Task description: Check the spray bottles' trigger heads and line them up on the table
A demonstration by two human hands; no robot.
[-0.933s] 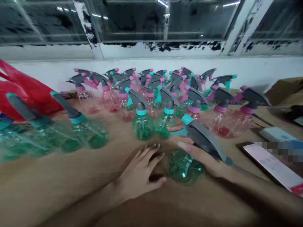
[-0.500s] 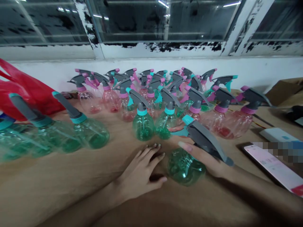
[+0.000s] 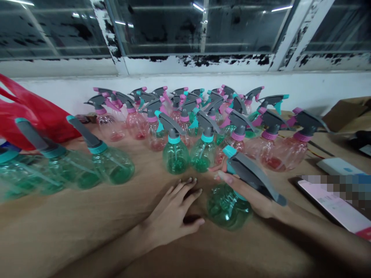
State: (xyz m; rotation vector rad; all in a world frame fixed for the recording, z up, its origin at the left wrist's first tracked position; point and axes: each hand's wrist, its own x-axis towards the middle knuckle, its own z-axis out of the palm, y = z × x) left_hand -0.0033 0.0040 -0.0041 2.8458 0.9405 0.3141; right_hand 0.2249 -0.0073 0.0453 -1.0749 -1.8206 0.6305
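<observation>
My right hand [image 3: 252, 193] grips a green spray bottle [image 3: 228, 208] by its neck and trigger. The bottle leans, with its grey and turquoise spray head [image 3: 249, 172] pointing up and to the left. Fingers wrap round the trigger, which is mostly hidden behind them. To the left of this bottle, my left hand [image 3: 176, 210] lies on the brown tabletop [image 3: 116, 227], palm down, fingers spread, holding nothing. Just beyond its fingertips stand two upright green spray bottles, a left one [image 3: 175, 156] and a right one [image 3: 203, 154].
Several pink spray bottles [image 3: 290, 154] and green ones crowd the back. More green spray bottles [image 3: 113, 166] stand at left before a red plastic bag [image 3: 37, 112]. On the right are a phone [image 3: 327, 200], a white box [image 3: 339, 168] and a cardboard box [image 3: 348, 114].
The fingers of my right hand have drawn in on the trigger, which showed plainly before. The held bottle has barely shifted. My left hand stays in place.
</observation>
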